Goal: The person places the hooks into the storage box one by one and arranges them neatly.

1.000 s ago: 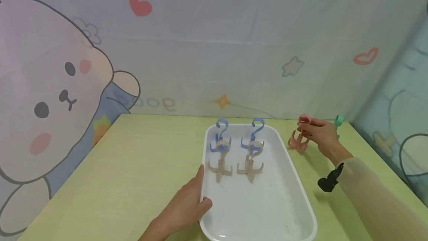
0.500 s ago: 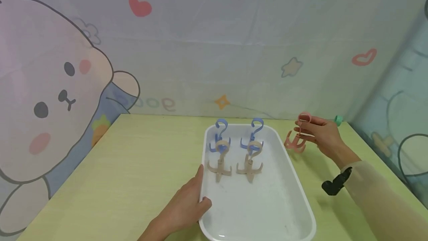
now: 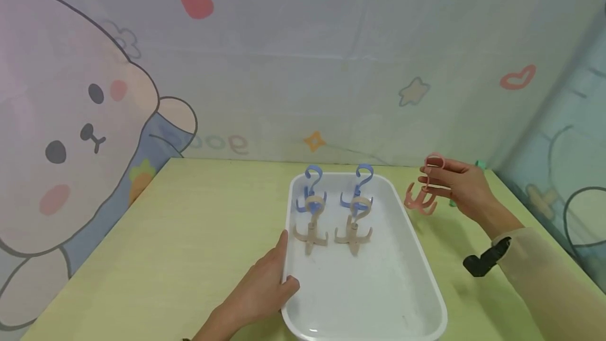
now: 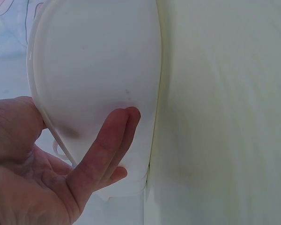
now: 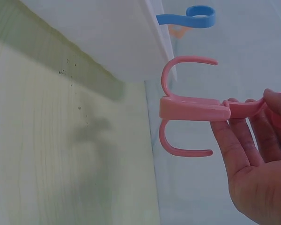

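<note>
My right hand (image 3: 466, 186) holds a pink multi-claw hanging hook (image 3: 420, 203) by its upper curved stem, just right of the tray. In the right wrist view the pink hook (image 5: 194, 108) hangs above the table, its curved claws spread and its top partly behind my fingers. My left hand (image 3: 262, 286) grips the left rim of a white tray (image 3: 364, 299). Its thumb lies over the rim while the fingers press the outer wall (image 4: 98, 61). Two blue hooks (image 3: 312, 199) (image 3: 357, 199) stand at the tray's far end, with two beige hooks (image 3: 311, 234) (image 3: 353, 233) in front.
A green hook (image 3: 480, 164) stands at the table's back right, mostly hidden behind my right hand. The pale yellow table (image 3: 189, 236) stretches left of the tray. A patterned cloth (image 3: 284, 67) hangs behind the table's back edge.
My right hand has raised the pink hook slightly, and my right wrist has shifted rightward. More of the green hook is now covered by that hand. My left hand stays on the tray rim.
</note>
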{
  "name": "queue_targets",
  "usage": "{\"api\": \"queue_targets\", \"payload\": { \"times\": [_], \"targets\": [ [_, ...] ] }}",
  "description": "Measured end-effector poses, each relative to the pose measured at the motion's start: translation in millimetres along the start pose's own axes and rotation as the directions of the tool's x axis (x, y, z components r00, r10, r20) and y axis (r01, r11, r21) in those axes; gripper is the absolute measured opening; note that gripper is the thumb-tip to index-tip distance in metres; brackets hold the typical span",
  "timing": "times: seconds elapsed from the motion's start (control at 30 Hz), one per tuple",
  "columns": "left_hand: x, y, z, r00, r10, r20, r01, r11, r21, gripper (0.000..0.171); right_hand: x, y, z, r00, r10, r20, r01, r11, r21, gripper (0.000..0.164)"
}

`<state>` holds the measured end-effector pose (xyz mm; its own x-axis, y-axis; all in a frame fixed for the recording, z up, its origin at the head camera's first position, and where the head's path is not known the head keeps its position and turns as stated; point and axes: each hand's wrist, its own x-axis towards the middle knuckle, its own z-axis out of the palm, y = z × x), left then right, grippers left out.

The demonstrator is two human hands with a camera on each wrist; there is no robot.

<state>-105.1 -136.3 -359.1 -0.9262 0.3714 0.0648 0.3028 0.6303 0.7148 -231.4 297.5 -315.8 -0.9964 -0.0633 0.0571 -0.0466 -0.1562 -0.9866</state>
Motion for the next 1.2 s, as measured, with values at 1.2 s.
{"api": "queue_targets", "payload": {
  "times": [1.2],
  "targets": [
    [2.1, -3.2, -1.0, 0.996, -0.029, 0.080, 0.042, 0.986, -0.162, 0.078, -28, -26, 36, 0.988, -0.048, 0.147, 0.057, 0.996, -0.064, 0.024]
  ]
}}
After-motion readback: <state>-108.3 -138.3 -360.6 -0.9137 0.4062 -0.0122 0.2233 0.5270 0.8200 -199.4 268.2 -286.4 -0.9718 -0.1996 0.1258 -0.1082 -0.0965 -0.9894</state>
